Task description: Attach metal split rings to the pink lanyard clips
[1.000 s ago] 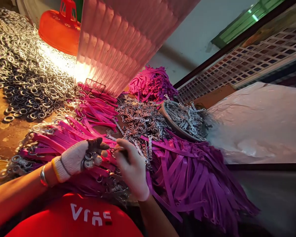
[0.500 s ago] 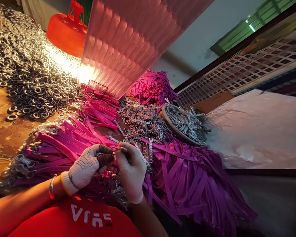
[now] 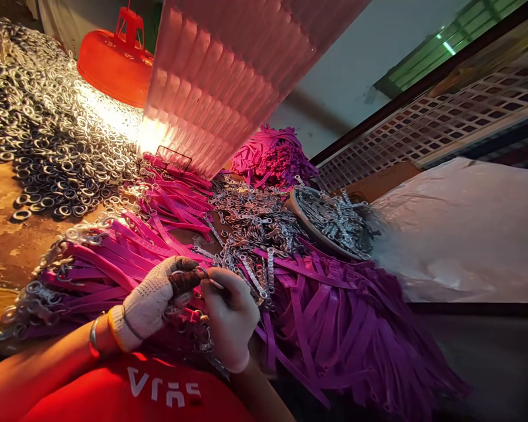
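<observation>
My left hand [image 3: 152,299], in a dotted white knit glove with dark wrapping on its fingers, is closed in a pinch. At its fingertips shows a small metal ring [image 3: 202,272], partly hidden. My right hand [image 3: 232,313], in a smooth white glove, pinches at the same ring from the other side; its fingers are curled inward. Below and between the hands hang metal links [image 3: 202,337] and bits of pink strap. Pink straps [image 3: 114,252] with metal rings at their ends lie beside my left hand. Purple straps [image 3: 334,316] spread out right of my right hand.
A heap of metal rings [image 3: 61,146] lies at left under a red lamp [image 3: 114,64]. Metal link pieces [image 3: 259,217] are piled ahead, beside a round tub [image 3: 297,214] full of more. A translucent corrugated sheet [image 3: 229,76] hangs over the table. White plastic [image 3: 466,234] is at right.
My right hand has shifted slightly down, and its fingertips have turned in closer to the left fingers. The left hand stays nearly in place, still pinching.
</observation>
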{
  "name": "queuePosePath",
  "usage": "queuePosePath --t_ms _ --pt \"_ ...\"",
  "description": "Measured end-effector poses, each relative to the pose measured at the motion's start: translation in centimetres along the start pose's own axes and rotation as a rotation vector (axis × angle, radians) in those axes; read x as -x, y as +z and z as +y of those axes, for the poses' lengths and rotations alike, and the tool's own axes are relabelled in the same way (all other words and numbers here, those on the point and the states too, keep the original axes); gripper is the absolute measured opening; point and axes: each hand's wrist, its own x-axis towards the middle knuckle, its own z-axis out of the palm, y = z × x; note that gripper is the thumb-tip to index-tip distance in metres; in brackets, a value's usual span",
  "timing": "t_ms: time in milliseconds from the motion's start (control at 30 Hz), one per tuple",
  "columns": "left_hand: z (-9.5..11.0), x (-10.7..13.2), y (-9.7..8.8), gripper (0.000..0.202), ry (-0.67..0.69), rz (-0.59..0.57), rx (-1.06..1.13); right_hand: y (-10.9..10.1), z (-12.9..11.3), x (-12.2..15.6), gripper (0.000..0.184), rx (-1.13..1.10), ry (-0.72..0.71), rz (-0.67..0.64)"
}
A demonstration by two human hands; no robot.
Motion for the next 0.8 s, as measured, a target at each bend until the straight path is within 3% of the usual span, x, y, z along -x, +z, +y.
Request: queuePosePath --t_ms 100,200,300,367,433,500,567,633,700,800 --pt "1.3 0.3 0.0 0.039 0.080 0.084 -0.141 -0.9 0.1 -0.8 0.021 0.109 -0.114 -0.131" --pt "2.2 0.5 -0.1 0.040 0.160 0.069 -0.321 -1.8 0.1 -2.4 0.034 0.308 -0.249 -0.292" --pt "2.5 0.2 -0.2 0.031 0.193 0.036 -0.478 -2.0 0.1 -3.7 0.027 0.497 -0.382 -0.480" --pt "3.2 -0.3 -0.3 0.023 0.144 0.070 -0.462 -2.0 0.0 -3.6 0.021 0.590 -0.406 -0.563" --pt "4.9 -1.1 -0.2 0.017 0.133 0.128 -0.346 -2.0 0.0 -2.9 0.029 0.559 -0.386 -0.704" --pt "7.5 -2.2 0.1 0.017 0.234 0.183 -0.228 -2.3 0.0 -2.0 0.034 0.412 -0.358 -0.834" --pt "9.9 -3.4 0.8 0.019 0.319 0.184 -0.271 -3.1 0.1 -1.7 0.028 0.294 -0.301 -0.767" --pt "11.2 -4.6 1.7 0.018 0.320 0.112 -0.469 -4.2 0.3 -2.5 0.021 0.285 -0.206 -0.523" --pt "10.9 -5.6 2.6 0.012 0.295 0.007 -0.699 -5.2 0.7 -3.9 0.026 0.319 -0.122 -0.345" --pt "8.8 -6.6 3.4 0.005 0.322 -0.087 -0.900 -5.6 1.7 -5.7 0.033 0.342 -0.055 -0.321"
